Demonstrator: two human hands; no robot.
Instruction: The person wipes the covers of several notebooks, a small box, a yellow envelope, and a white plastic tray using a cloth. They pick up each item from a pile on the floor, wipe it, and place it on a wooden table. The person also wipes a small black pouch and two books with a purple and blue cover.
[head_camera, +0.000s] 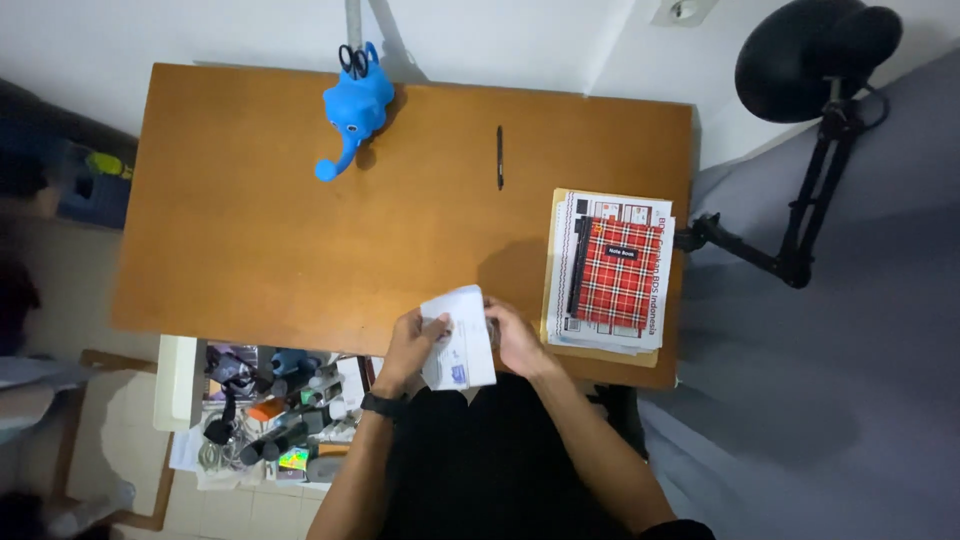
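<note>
Both hands hold a small stack of white papers or envelopes over the near edge of the wooden desk. My left hand, with a dark watch on its wrist, grips the stack's left side, thumb on top. At the right side, my right hand grips it with curled fingers. The stack has a small blue mark near its lower end.
A red plaid notebook lies on printed sheets and a tan folder at the desk's right. A black pen and a blue elephant holder with scissors sit farther back. An open drawer of clutter is lower left. A black lamp arm stands right.
</note>
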